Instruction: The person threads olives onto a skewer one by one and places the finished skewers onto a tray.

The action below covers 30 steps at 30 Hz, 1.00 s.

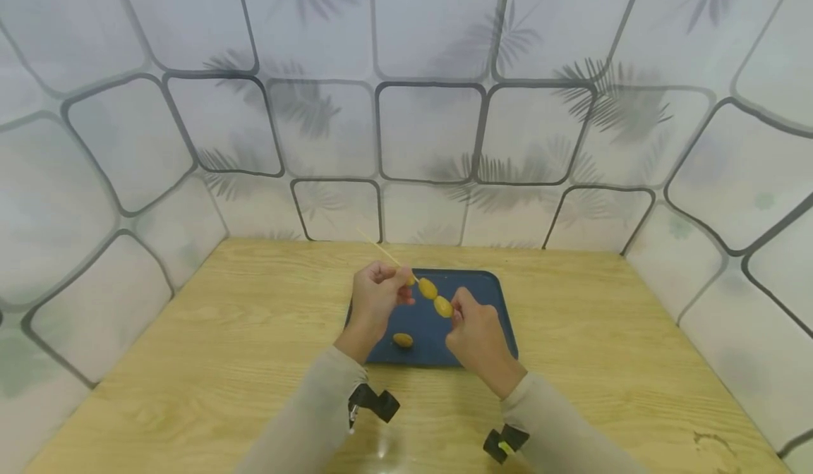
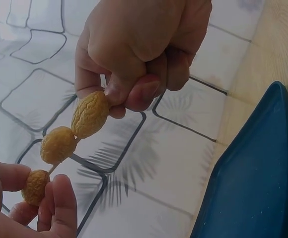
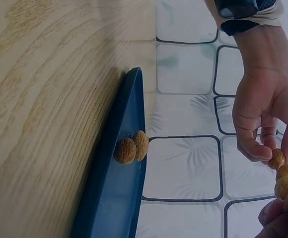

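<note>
A thin wooden skewer carries three wrinkled, golden-brown oval food pieces, which look like dried fruit. My left hand pinches the piece farthest from my right hand, and the skewer's bare length sticks out beyond it, up and to the left. The middle piece sits between my hands. Against the fingers of my right hand lies the last piece; that hand grips the skewer's near end, hidden in its curled fingers. In the left wrist view, my right hand is above, my left hand at lower left.
A dark blue tray lies on the wooden table below my hands. Two loose oval pieces rest in it in the right wrist view; the head view shows one. Patterned white walls enclose the table's back and sides.
</note>
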Available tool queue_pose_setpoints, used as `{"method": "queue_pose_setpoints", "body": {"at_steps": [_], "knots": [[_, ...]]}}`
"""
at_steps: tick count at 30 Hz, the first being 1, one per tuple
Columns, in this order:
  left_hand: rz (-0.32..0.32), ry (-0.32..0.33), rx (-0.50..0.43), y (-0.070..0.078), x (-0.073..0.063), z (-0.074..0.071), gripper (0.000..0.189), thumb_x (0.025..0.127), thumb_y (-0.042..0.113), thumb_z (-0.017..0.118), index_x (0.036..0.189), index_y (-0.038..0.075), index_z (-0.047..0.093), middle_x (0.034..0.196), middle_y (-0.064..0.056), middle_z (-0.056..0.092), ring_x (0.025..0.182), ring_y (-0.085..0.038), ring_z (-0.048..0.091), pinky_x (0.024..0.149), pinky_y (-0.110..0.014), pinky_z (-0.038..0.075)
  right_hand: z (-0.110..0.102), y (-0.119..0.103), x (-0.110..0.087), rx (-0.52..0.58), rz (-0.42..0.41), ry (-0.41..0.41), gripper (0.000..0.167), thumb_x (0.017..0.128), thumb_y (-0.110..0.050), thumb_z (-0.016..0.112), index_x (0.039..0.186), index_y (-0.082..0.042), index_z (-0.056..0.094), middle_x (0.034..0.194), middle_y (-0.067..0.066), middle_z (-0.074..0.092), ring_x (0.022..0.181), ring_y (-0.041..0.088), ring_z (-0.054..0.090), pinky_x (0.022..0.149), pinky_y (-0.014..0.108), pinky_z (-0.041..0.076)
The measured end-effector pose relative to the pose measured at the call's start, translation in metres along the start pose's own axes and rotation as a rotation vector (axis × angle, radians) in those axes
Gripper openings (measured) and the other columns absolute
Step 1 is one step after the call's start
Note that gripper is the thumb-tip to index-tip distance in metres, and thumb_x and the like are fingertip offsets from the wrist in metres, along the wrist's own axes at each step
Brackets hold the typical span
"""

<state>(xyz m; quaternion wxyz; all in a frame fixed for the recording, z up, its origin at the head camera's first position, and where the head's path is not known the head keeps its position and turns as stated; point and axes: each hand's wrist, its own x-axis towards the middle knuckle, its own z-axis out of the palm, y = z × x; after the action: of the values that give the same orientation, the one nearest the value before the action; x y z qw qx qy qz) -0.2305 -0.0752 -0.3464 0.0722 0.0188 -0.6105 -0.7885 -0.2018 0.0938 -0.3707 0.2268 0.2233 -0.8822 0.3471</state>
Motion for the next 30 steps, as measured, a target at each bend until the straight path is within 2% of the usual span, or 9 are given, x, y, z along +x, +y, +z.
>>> {"method": "queue_pose_setpoints", "body": {"at_steps": [5,9,14,17,20,22,25,27,30], "knots": [[-0.003,-0.008,0.041,-0.003,0.000,0.001,0.025,0.094,0.006,0.072,0.076,0.005,0.055,0.072,-0.002,0.067,0.054,-0.011,0.061,0.052,-0.025,0.059,0.000,0.002,0.002,-0.004,-0.021,-0.004,0.027,0.077,0.020,0.058,0.078,-0.005,0.048,0.056,-0.002,0.043,0.043,0.003,0.032,0.038,0.015,0.023],[-0.040,-0.052,0.102,-0.003,0.004,-0.001,0.015,0.096,0.010,0.071,0.090,0.000,0.061,0.085,-0.006,0.070,0.060,-0.013,0.063,0.057,-0.027,0.062,-0.003,0.011,0.005,0.033,-0.010,-0.066,0.022,0.085,0.017,0.056,0.082,-0.004,0.051,0.059,0.000,0.049,0.045,0.004,0.038,0.038,0.016,0.031],[-0.104,-0.196,0.170,-0.002,0.011,-0.007,0.023,0.102,0.011,0.062,0.118,-0.005,0.060,0.108,-0.015,0.068,0.081,-0.020,0.067,0.074,-0.032,0.064,-0.016,0.026,0.011,0.105,0.085,-0.186,0.014,0.095,0.010,0.051,0.089,-0.003,0.056,0.067,-0.001,0.058,0.053,0.008,0.050,0.046,0.021,0.042],[-0.116,-0.265,0.215,-0.003,0.014,-0.014,0.030,0.103,0.011,0.059,0.128,-0.006,0.057,0.112,-0.020,0.067,0.088,-0.022,0.068,0.081,-0.037,0.063,-0.024,0.032,0.013,0.138,0.158,-0.256,0.013,0.100,0.006,0.048,0.094,-0.002,0.056,0.072,0.000,0.060,0.057,0.012,0.051,0.050,0.024,0.043],[-0.135,-0.302,0.291,-0.007,0.016,-0.021,0.032,0.103,0.012,0.060,0.130,-0.004,0.058,0.113,-0.020,0.066,0.093,-0.026,0.069,0.084,-0.038,0.062,-0.030,0.037,0.014,0.166,0.227,-0.303,0.013,0.104,0.002,0.044,0.099,-0.001,0.055,0.077,0.002,0.060,0.060,0.015,0.051,0.052,0.027,0.043],[-0.137,-0.331,0.376,-0.012,0.017,-0.027,0.030,0.103,0.013,0.061,0.128,-0.003,0.059,0.114,-0.021,0.066,0.098,-0.032,0.068,0.084,-0.038,0.062,-0.034,0.040,0.013,0.169,0.259,-0.313,0.013,0.105,0.000,0.042,0.101,-0.001,0.054,0.078,0.003,0.060,0.061,0.017,0.051,0.053,0.028,0.043],[-0.127,-0.407,0.538,-0.022,0.016,-0.036,0.027,0.102,0.013,0.063,0.124,-0.003,0.062,0.116,-0.020,0.067,0.102,-0.034,0.068,0.082,-0.037,0.063,-0.038,0.044,0.011,0.169,0.295,-0.308,0.013,0.106,-0.002,0.042,0.101,-0.001,0.054,0.079,0.004,0.060,0.062,0.018,0.050,0.054,0.029,0.043],[-0.109,-0.461,0.677,-0.029,0.014,-0.041,0.028,0.100,0.014,0.065,0.123,0.000,0.064,0.117,-0.018,0.067,0.096,-0.032,0.069,0.080,-0.038,0.063,-0.040,0.048,0.009,0.168,0.311,-0.305,0.013,0.106,-0.002,0.042,0.101,-0.001,0.054,0.079,0.004,0.060,0.063,0.018,0.050,0.055,0.030,0.043],[-0.042,-0.532,0.901,-0.040,0.011,-0.047,0.032,0.095,0.016,0.073,0.124,0.005,0.066,0.118,-0.013,0.067,0.092,-0.025,0.069,0.081,-0.040,0.061,-0.043,0.053,0.005,0.169,0.329,-0.298,0.013,0.106,-0.002,0.042,0.101,0.000,0.054,0.078,0.005,0.060,0.063,0.018,0.050,0.054,0.029,0.042]]}}
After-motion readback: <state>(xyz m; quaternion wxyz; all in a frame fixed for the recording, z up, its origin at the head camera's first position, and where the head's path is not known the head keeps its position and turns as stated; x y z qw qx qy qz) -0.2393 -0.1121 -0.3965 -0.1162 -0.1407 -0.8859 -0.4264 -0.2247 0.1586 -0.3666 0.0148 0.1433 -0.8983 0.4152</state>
